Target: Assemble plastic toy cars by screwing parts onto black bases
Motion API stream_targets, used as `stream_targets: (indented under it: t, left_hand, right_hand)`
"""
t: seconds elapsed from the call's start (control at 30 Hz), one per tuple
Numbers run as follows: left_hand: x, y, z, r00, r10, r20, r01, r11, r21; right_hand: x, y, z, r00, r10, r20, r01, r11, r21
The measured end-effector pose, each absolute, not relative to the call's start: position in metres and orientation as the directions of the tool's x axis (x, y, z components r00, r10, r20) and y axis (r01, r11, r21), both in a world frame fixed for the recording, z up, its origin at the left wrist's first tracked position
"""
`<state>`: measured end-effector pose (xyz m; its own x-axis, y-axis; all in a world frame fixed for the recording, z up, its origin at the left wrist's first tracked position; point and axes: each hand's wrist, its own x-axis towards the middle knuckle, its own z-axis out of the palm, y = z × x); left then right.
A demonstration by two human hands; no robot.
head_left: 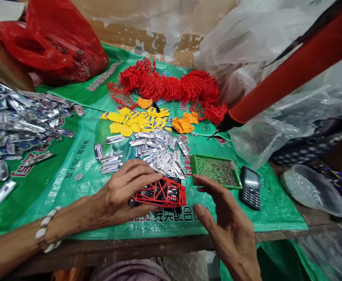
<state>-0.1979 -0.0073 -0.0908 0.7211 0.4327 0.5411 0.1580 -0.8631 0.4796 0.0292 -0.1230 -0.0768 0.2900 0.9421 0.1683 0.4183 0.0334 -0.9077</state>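
Observation:
My left hand (124, 193) grips a red plastic toy-car frame (162, 193) with dark parts under it, thumb below and fingers curled over its left end. My right hand (223, 218) hovers just right of the frame with fingers apart and holds nothing. Beyond the frame lies a heap of silver metallic pieces (159, 152). A green tray (214, 171) of tiny screws sits right of that heap.
Yellow and orange plastic parts (141, 119) and a pile of red lattice frames (171, 84) lie further back on the green woven sheet (80, 171). A red bag (54, 39), more silver pieces (15, 121), a black phone (250, 187), an orange-red electric screwdriver (282, 78) and clear bags surround them.

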Motion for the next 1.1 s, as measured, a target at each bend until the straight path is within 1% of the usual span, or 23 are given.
stream_targets:
  t: [0.03, 0.07, 0.13, 0.17, 0.23, 0.3, 0.37, 0.4, 0.43, 0.47, 0.5, 0.53, 0.57, 0.6, 0.63, 0.67, 0.77, 0.83, 0.87, 0.93, 0.97, 1.03, 1.1]
  left_hand:
    - [-0.197, -0.011, -0.088, 0.721, 0.430, 0.544, 0.149, -0.862, 0.484]
    - [-0.195, -0.015, -0.086, 0.726, 0.420, 0.544, 0.136, -0.864, 0.485]
    - [-0.191, -0.022, -0.085, 0.742, 0.395, 0.542, 0.110, -0.869, 0.483]
    - [-0.189, -0.025, -0.086, 0.747, 0.384, 0.542, 0.098, -0.870, 0.482]
    - [-0.186, -0.028, -0.089, 0.749, 0.379, 0.544, 0.093, -0.872, 0.481]
    - [-0.183, -0.032, -0.092, 0.722, 0.419, 0.550, 0.145, -0.869, 0.473]
    - [-0.182, -0.036, -0.092, 0.646, 0.548, 0.532, 0.261, -0.813, 0.520]
    - [-0.181, -0.040, -0.091, 0.579, 0.643, 0.502, 0.311, -0.743, 0.593]
    - [-0.180, -0.045, -0.091, 0.507, 0.743, 0.438, 0.327, -0.635, 0.700]
    - [-0.177, -0.050, -0.090, 0.440, 0.834, 0.333, 0.298, -0.485, 0.822]
    - [-0.174, -0.055, -0.088, 0.396, 0.896, 0.201, 0.222, -0.306, 0.926]
    - [-0.170, -0.061, -0.087, 0.379, 0.923, 0.062, 0.116, -0.115, 0.987]
    - [-0.165, -0.066, -0.084, 0.377, 0.925, -0.054, 0.002, 0.057, 0.998]
    - [-0.160, -0.070, -0.082, 0.378, 0.915, -0.141, -0.099, 0.191, 0.977]
    - [-0.154, -0.074, -0.079, 0.364, 0.910, -0.197, -0.181, 0.276, 0.944]
    - [-0.148, -0.076, -0.075, 0.337, 0.913, -0.229, -0.240, 0.319, 0.917]
    - [-0.138, -0.074, -0.067, 0.278, 0.924, -0.262, -0.281, 0.339, 0.898]
    - [-0.140, -0.067, -0.062, 0.272, 0.931, -0.243, -0.225, 0.307, 0.925]
    - [-0.143, -0.063, -0.059, 0.265, 0.938, -0.224, -0.171, 0.274, 0.946]
    - [-0.153, -0.053, -0.055, 0.267, 0.944, -0.193, 0.014, 0.196, 0.980]
    - [-0.160, -0.049, -0.053, 0.285, 0.940, -0.186, 0.130, 0.155, 0.979]
    - [-0.172, -0.040, -0.051, 0.369, 0.906, -0.207, 0.352, 0.070, 0.934]
    - [-0.181, -0.033, -0.051, 0.470, 0.847, -0.247, 0.513, -0.034, 0.858]
  right_hand:
    - [0.029, -0.127, -0.075, 0.314, 0.949, 0.036, 0.267, -0.052, -0.962]
    - [0.028, -0.130, -0.074, 0.292, 0.950, -0.111, 0.094, -0.144, -0.985]
    - [0.023, -0.134, -0.074, 0.175, 0.925, -0.338, -0.218, -0.299, -0.929]
    - [0.020, -0.134, -0.075, 0.123, 0.908, -0.402, -0.322, -0.346, -0.881]
    - [0.015, -0.133, -0.076, 0.107, 0.886, -0.451, -0.439, -0.365, -0.821]
    - [0.012, -0.131, -0.077, 0.163, 0.880, -0.447, -0.491, -0.320, -0.810]
    - [0.009, -0.130, -0.076, 0.244, 0.866, -0.436, -0.513, -0.266, -0.816]
    - [0.007, -0.129, -0.075, 0.292, 0.858, -0.424, -0.517, -0.231, -0.824]
    - [0.004, -0.129, -0.076, 0.337, 0.851, -0.403, -0.516, -0.191, -0.835]
    - [0.000, -0.129, -0.077, 0.380, 0.843, -0.380, -0.507, -0.154, -0.848]
    - [-0.006, -0.130, -0.080, 0.422, 0.835, -0.354, -0.484, -0.123, -0.866]
    - [-0.013, -0.131, -0.085, 0.463, 0.824, -0.327, -0.447, -0.101, -0.889]
    - [-0.021, -0.133, -0.091, 0.500, 0.815, -0.294, -0.401, -0.083, -0.912]
    - [-0.030, -0.136, -0.098, 0.538, 0.802, -0.259, -0.344, -0.072, -0.936]
    - [-0.040, -0.139, -0.106, 0.570, 0.793, -0.216, -0.291, -0.051, -0.955]
    - [-0.049, -0.142, -0.116, 0.595, 0.787, -0.162, -0.247, -0.012, -0.969]
    - [-0.071, -0.152, -0.141, 0.645, 0.764, 0.008, -0.085, 0.083, -0.993]
    - [-0.074, -0.157, -0.152, 0.622, 0.765, 0.167, 0.087, 0.144, -0.986]
    - [-0.072, -0.158, -0.155, 0.576, 0.777, 0.256, 0.183, 0.183, -0.966]
    - [-0.059, -0.160, -0.153, 0.428, 0.814, 0.392, 0.332, 0.262, -0.906]
    - [-0.049, -0.159, -0.150, 0.354, 0.836, 0.419, 0.376, 0.283, -0.882]
    - [-0.025, -0.156, -0.141, 0.256, 0.878, 0.404, 0.439, 0.267, -0.858]
    - [-0.002, -0.150, -0.132, 0.240, 0.894, 0.378, 0.545, 0.198, -0.815]
